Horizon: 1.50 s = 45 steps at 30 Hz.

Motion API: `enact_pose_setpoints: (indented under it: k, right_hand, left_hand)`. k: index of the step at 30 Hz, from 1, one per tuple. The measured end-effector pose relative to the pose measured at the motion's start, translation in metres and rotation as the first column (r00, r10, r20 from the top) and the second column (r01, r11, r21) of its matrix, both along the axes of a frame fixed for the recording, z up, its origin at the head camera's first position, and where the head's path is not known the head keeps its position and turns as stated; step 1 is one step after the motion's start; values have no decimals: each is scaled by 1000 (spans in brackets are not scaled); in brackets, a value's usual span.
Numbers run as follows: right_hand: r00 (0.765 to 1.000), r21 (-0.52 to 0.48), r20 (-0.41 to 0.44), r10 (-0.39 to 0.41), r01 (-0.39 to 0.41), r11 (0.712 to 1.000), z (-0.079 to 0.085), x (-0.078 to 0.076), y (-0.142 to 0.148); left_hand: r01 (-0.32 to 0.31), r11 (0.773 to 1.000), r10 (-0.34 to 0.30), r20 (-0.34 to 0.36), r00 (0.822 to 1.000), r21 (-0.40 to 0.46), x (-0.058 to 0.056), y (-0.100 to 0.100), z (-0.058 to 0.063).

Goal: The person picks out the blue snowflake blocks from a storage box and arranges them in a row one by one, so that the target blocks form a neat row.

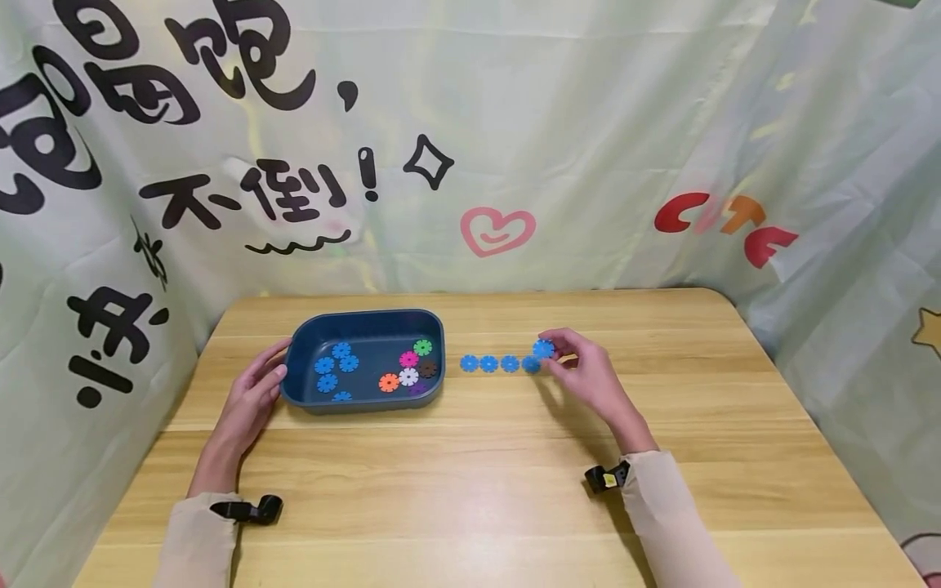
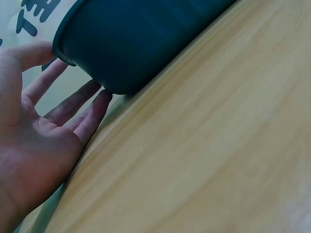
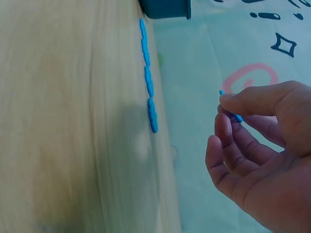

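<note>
My right hand [image 1: 588, 371] pinches a blue notched disc [image 1: 543, 349] between thumb and fingertips, raised over the table. In the right wrist view the pinched disc [image 3: 237, 118] shows edge-on, mostly covered by the fingers. Just below it in the head view, a straight row of several blue discs [image 1: 488, 364] lies flat on the table. At the left, my left hand [image 1: 250, 396] rests its thumb and fingertips against the outer end of a dark blue tray [image 1: 360, 317]. Its fingers [image 2: 73, 104] spread loosely along the tray's wall in the left wrist view.
Inside the tray, blue discs [image 1: 326, 365] lie to the left. Green, pink [image 1: 408, 359], white, brown, orange [image 1: 388, 382] and purple ones are grouped at the right. The wooden table [image 1: 456, 482] ends at a printed curtain [image 1: 588, 147] behind.
</note>
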State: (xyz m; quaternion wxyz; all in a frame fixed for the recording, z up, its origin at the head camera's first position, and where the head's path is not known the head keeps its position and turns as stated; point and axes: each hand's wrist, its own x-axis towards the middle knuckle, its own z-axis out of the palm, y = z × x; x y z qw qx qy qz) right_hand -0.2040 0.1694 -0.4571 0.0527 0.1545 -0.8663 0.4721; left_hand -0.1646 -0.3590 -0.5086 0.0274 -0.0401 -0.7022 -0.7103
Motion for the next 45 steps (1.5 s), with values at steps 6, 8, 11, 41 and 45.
enact_pose_setpoints:
  k: [6,8,11,41,45]
  right_hand:
    - [999,37,5,-35,35,999,-4,-4,9]
    - [999,43,8,-45,45,998,-6,-4,11]
    - [998,50,18,-54,53,997,-8,-6,16]
    - [993,235,107,-50,23,972,-25,-17,20]
    - [993,237,107,-52,25,971,-25,-15,19]
  left_hand:
    - [-3,1000,3,5,1000,-7,1,0,1]
    - [-2,1000,2,7,1000,-6,1,0,1]
    - [0,1000,0,4,1000,-3,1,0,1]
    - [-10,1000,10,3,1000,-17,0,-1,0]
    - [-12,1000,12,6,1000,-13,0,0,1]
